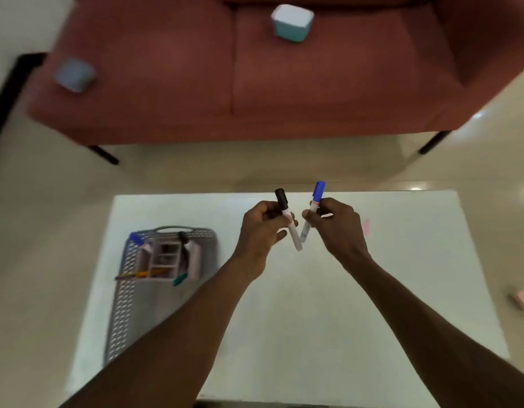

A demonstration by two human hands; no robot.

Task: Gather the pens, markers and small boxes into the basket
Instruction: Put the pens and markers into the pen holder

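My left hand point(262, 228) grips a white marker with a black cap point(287, 217), held upright above the white table point(313, 304). My right hand point(338, 225) grips a white marker with a blue cap point(313, 207), tilted so the two marker ends nearly meet. At the table's left stands a grey perforated basket point(122, 304). It holds a small divided box point(166, 259), a blue-capped marker point(137, 239), a black-capped marker point(184, 240), a green-capped pen point(179, 279) and pencils point(143, 274).
A red sofa point(196, 83) stands beyond the table, with a teal and white box point(292, 23) on its seat and a grey-blue box point(75, 75) near its left end. A pink item point(366, 228) lies on the table by my right hand. Another pink item point(523, 301) lies on the floor at right.
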